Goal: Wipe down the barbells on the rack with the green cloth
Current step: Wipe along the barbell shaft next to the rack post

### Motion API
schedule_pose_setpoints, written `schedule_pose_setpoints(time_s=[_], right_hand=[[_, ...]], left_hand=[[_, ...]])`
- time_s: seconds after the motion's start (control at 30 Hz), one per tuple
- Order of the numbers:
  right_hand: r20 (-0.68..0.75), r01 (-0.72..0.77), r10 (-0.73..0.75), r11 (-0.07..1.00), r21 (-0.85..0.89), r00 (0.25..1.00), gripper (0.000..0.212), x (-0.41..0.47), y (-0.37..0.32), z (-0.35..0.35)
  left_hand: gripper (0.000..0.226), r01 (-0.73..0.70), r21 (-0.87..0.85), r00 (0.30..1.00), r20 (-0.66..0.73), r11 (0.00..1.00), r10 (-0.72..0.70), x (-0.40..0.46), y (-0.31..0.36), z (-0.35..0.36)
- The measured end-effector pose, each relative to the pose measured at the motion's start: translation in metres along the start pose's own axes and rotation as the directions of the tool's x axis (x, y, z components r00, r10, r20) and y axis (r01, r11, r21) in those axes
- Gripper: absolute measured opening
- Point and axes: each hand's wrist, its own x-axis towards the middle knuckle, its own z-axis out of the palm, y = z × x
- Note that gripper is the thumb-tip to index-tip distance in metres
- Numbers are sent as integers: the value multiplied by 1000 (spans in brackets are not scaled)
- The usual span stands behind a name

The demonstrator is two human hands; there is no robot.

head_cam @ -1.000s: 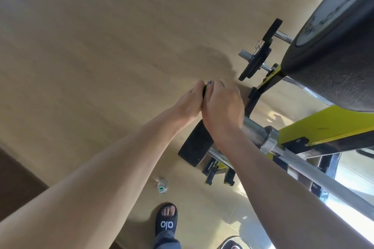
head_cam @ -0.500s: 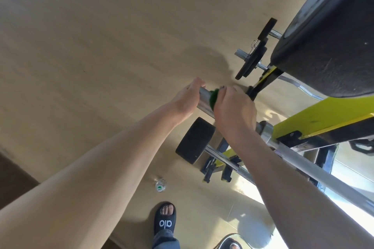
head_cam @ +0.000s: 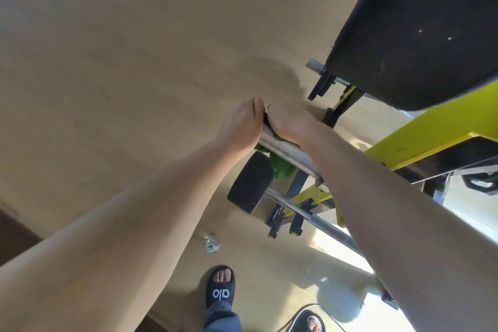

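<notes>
Tan floor (head_cam: 113,67) with sunlit patches, a small bottle (head_cam: 212,244) lying on it near yellow-framed equipment (head_cam: 420,140).

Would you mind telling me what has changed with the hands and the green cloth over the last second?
The right hand, half a second ago apart from the left hand, has slid the green cloth back along the barbell sleeve to meet it at the end. More cloth now hangs below the sleeve. Both hands still grip the sleeve; the yellow rack and the bottle on the floor are unchanged.
</notes>
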Motion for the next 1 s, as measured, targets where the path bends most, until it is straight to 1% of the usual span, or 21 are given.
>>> schedule_pose_setpoints(time_s=[0.03,0.07,0.1,0.17,0.2,0.23,0.3,0.33,0.4,0.47,0.5,0.57,0.63,0.73,0.8,0.83,0.9,0.93,1.0], right_hand=[[-76,-33,25,993,-115,997,38,-11,-2,2],[-185,-59,20,976,-209,983,40,-21,-2,8],[-307,-73,-10,963,-259,951,42,-33,0,15],[-516,-62,-86,963,-264,852,38,-61,8,31],[-584,-43,-136,958,-282,800,33,-77,14,39],[-615,-29,-184,947,-319,767,28,-93,22,46],[-632,-9,-268,916,-400,727,26,-113,38,58],[-638,-2,-282,914,-407,717,26,-113,41,60],[-674,-15,-235,939,-342,700,26,-99,30,56],[-677,-52,-175,952,-302,715,33,-80,14,50],[-662,-59,-179,945,-321,728,36,-72,13,47],[-599,-26,-236,918,-395,765,43,-67,22,36],[-531,8,-277,892,-453,801,48,-76,43,22],[-529,-9,-324,847,-532,784,49,-96,64,3],[-575,-42,-284,872,-487,767,44,-105,71,-2],[-611,-61,-245,898,-435,752,42,-110,74,-2],[-664,-101,-211,912,-398,718,38,-120,86,1],[-664,-107,-204,912,-396,719,37,-123,89,2],[-625,-102,-109,951,-291,773,39,-113,83,-2]], left_hand=[[39,-5,1,1000,-6,1000,5,0,0,-1],[39,10,3,1000,-1,1000,-10,-1,0,-2],[40,21,11,1000,0,1000,-21,0,1,-3],[41,25,3,1000,1,1000,-25,-1,1,-1],[41,29,-5,1000,-1,1000,-29,-1,1,0],[41,32,-20,999,4,999,-32,-1,-1,2],[40,60,-61,998,18,996,-59,2,-4,3],[39,72,-76,997,21,994,-71,2,-4,3],[38,78,-107,997,21,991,-76,1,-3,3],[36,75,-95,997,3,993,-75,0,0,3],[34,74,-85,997,-7,994,-75,1,1,4],[34,69,-45,997,-16,997,-70,-1,3,5],[41,101,-31,994,-24,994,-102,-1,2,5],[49,124,-34,992,-23,992,-125,-2,2,4],[51,117,-3,993,-27,993,-117,-4,3,3],[52,119,9,993,-26,993,-119,-3,2,3],[52,130,18,991,-19,991,-129,-3,2,4],[52,133,6,991,-25,991,-133,-3,3,5],[51,129,-13,991,-42,992,-129,-3,3,5]])
